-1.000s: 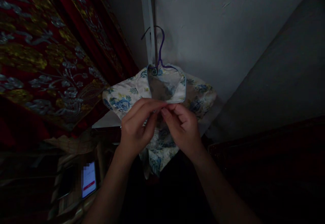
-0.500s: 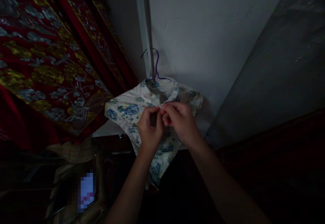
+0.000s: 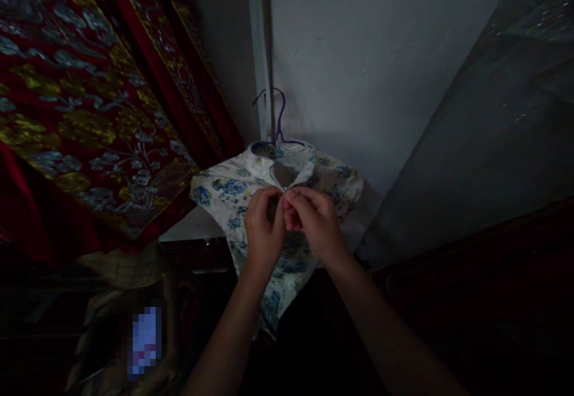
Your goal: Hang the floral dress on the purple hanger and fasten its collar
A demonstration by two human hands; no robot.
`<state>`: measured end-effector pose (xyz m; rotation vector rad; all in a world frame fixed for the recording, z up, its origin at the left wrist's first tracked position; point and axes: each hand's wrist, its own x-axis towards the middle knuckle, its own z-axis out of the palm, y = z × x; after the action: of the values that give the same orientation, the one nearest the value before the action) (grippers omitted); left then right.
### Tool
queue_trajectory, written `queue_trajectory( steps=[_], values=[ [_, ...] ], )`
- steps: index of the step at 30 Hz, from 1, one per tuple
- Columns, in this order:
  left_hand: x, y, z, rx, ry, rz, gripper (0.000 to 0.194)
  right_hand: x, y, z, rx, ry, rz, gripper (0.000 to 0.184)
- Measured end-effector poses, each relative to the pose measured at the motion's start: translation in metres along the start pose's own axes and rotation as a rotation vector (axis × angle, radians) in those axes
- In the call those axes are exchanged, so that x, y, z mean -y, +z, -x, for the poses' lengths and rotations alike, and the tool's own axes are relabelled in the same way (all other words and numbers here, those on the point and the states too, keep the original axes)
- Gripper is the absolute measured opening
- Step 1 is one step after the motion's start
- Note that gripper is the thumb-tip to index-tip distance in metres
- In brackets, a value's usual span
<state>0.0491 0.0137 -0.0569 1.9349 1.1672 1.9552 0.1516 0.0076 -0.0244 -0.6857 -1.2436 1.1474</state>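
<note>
A white short-sleeved shirt with blue flowers (image 3: pixel 231 188) hangs on a purple hanger (image 3: pixel 281 112) in the middle of the head view. My left hand (image 3: pixel 264 222) pinches the front edge of the shirt just below the collar (image 3: pixel 305 165). Right beside it, my right hand (image 3: pixel 316 219) pinches the same front edge, the fingertips of both hands nearly touching. The collar stands open in a loop above them. Whatever small fastener may lie between the fingertips is too dark and small to make out.
The hanger hooks by a narrow upright strip (image 3: pixel 262 43) on the pale wall (image 3: pixel 368 61). A red cloth with gold and silver embroidery (image 3: pixel 85 127) hangs at left. Below it are a chair-like frame (image 3: pixel 168 300) and a lit, blurred screen (image 3: pixel 146 336). Dark sheeting (image 3: pixel 484 127) covers the right.
Both hands stay at the shirt's front, with the right fingers drawn slightly closer in. The collar opening shows wider now. The view has shifted a little.
</note>
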Motion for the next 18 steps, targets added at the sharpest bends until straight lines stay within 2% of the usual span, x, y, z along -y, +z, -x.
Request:
queue_trajectory(
  steps=[3,7,10,14,18],
  values=[
    [-0.006,-0.005,-0.002,-0.049,-0.003,0.062,0.007,0.0,0.0,0.005,0.015,0.011,0.035,0.028],
    [-0.018,-0.008,-0.008,-0.033,-0.22,0.299,0.01,-0.004,-0.001,0.009,0.004,-0.038,0.11,0.03],
    [-0.024,-0.008,-0.013,-0.016,-0.272,0.312,0.017,-0.01,-0.001,0.013,-0.004,-0.09,0.175,0.031],
    [-0.025,-0.008,-0.01,-0.147,-0.247,0.181,0.026,-0.023,0.0,0.019,-0.035,-0.174,0.284,0.026],
    [-0.024,-0.007,0.002,-0.299,-0.354,0.238,0.011,-0.033,0.0,0.026,-0.049,-0.272,0.358,0.022]
  ],
)
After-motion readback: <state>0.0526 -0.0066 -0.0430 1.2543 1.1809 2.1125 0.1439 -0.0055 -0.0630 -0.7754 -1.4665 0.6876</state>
